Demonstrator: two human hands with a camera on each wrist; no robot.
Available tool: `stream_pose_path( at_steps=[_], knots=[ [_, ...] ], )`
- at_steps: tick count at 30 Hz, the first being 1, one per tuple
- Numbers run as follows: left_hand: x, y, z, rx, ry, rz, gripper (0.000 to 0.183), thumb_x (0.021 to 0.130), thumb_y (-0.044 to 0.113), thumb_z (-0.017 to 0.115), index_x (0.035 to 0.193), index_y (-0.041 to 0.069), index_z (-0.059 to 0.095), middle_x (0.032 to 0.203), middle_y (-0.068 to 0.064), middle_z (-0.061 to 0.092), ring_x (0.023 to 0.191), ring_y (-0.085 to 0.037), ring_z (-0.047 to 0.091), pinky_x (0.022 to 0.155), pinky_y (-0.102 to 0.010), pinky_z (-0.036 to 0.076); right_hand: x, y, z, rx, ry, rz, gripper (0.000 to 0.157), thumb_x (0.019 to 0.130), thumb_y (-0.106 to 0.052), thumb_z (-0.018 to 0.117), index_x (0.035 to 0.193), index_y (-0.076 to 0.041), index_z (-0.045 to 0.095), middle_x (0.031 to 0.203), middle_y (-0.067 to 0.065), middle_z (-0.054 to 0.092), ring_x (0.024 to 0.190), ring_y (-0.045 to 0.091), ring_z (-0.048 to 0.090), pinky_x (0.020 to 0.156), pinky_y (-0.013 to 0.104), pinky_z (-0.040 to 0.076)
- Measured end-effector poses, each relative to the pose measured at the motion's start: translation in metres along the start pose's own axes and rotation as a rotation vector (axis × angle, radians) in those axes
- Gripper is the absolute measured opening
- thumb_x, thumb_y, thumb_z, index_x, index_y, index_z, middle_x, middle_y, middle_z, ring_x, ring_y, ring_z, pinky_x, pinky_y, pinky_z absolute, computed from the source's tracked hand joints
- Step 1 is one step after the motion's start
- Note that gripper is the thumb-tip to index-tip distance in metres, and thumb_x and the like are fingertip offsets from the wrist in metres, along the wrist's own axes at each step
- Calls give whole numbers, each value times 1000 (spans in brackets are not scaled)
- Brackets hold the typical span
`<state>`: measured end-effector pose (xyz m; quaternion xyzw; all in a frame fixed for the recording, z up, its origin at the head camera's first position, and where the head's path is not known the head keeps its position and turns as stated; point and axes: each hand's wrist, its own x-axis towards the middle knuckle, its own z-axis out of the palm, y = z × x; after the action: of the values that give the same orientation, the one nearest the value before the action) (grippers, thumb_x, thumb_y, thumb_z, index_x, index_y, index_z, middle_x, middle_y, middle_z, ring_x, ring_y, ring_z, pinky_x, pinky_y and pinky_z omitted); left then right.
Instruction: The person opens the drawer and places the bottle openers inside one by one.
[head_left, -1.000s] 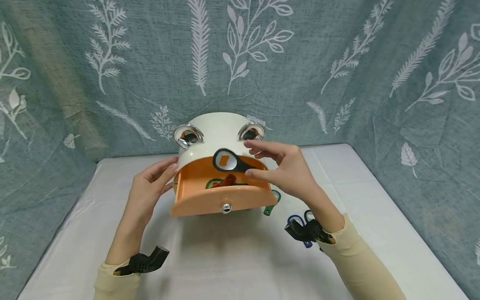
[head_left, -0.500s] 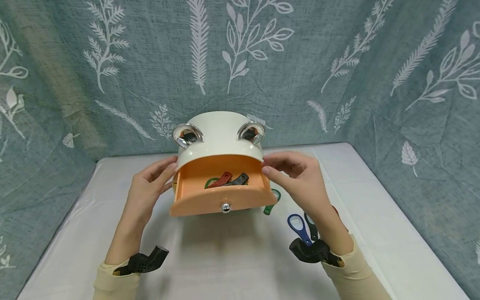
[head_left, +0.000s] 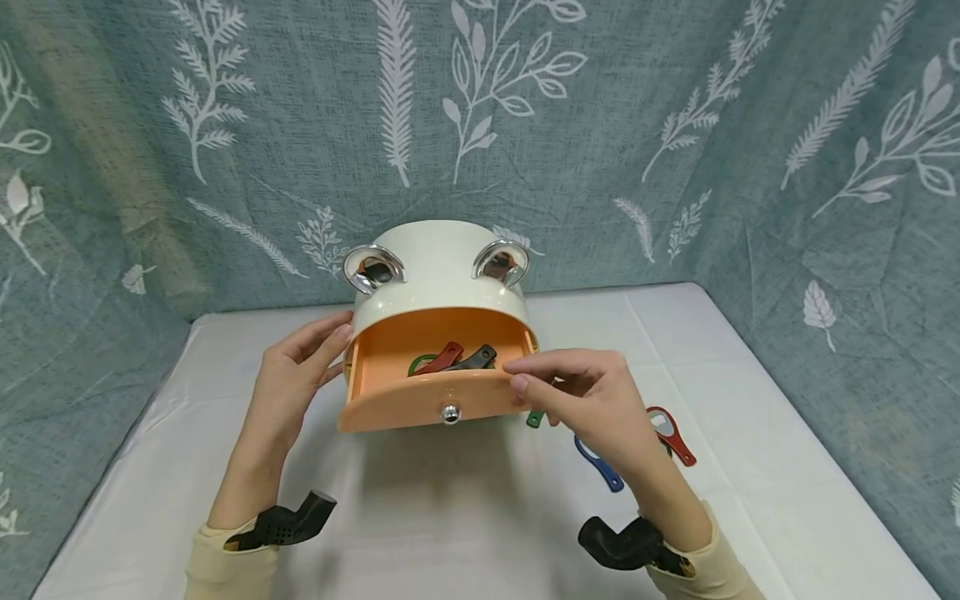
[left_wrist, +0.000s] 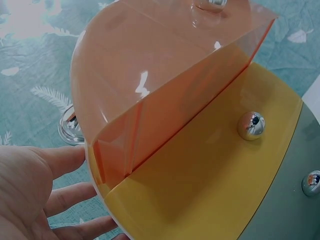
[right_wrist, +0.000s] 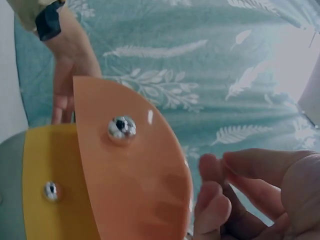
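A white frog-like drawer box [head_left: 442, 250] with two chrome rings on top stands at the back of the table. Its orange drawer [head_left: 401, 408] is pulled out. Inside lie a red magnifying glass [head_left: 448, 357], a black magnifying glass [head_left: 480, 358] and part of a green ring. My left hand [head_left: 300, 358] rests its fingertips against the box's left side, as the left wrist view also shows. Close by the right end of the drawer front is my right hand [head_left: 585, 387], its fingers loosely bent with nothing between them.
On the white tablecloth [head_left: 450, 525], right of the box, lie a blue magnifying glass [head_left: 600, 467], a red magnifying glass [head_left: 672, 437] and a partly hidden green one [head_left: 534, 418]. Below the orange drawer are a yellow drawer [left_wrist: 200, 170] and a grey-green one [left_wrist: 295, 180]. A patterned curtain [head_left: 300, 125] hangs behind.
My right hand has let go of the black magnifying glass, which now lies in the drawer, and has moved right, then down to the drawer front. The left hand has stayed put.
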<state>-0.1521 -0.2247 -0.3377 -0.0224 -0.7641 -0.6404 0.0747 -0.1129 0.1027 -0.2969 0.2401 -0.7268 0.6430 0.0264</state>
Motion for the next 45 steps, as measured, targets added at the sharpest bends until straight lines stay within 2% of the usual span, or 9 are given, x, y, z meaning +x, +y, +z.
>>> stream_pose_path(
  at_steps=[4,9,19,25,32,39,45],
  knots=[
    [0,0,0,-8,2,3,58,96,40,63,141,4,54,134,-10,55,114,-13,57,84,-22,53,-2,1,6,13,-71,26,15,90,-9,73,104,-8,78,82,9,72,61,27,61,46,32,50],
    [0,-1,-1,-21,-1,6,57,96,39,64,141,4,54,133,-9,56,114,-13,57,84,-22,53,-4,3,11,31,-95,60,17,90,-9,73,107,-7,77,83,9,71,60,29,64,47,35,53],
    [1,-2,0,-41,-6,9,57,96,38,64,140,4,54,132,-8,56,113,-12,58,85,-24,53,-4,11,27,94,-158,75,18,93,-9,70,109,-6,76,101,6,73,71,34,68,53,41,57],
    [1,-1,0,-21,-2,4,57,96,39,64,141,5,54,133,-9,55,114,-13,57,84,-23,53,-5,14,35,90,-152,105,18,93,-13,70,110,-9,77,103,4,73,77,35,69,53,40,57],
    [1,-2,0,-16,-2,6,57,96,39,64,141,5,54,134,-10,55,115,-14,57,85,-23,53,-6,18,41,80,-148,140,20,93,-14,72,112,-10,76,112,2,68,79,28,71,53,42,58],
    [0,-1,0,-26,-6,8,57,96,39,64,141,4,54,134,-10,55,115,-13,57,84,-23,53,-6,20,47,123,-119,151,20,90,-10,74,110,-7,76,99,7,71,77,30,71,58,47,59],
    [-2,0,0,-48,-6,12,56,96,37,64,140,4,54,133,-9,56,114,-13,57,84,-22,53,-4,25,53,98,-79,148,20,85,-11,80,104,-9,78,90,6,73,71,28,70,57,42,59]
  ],
)
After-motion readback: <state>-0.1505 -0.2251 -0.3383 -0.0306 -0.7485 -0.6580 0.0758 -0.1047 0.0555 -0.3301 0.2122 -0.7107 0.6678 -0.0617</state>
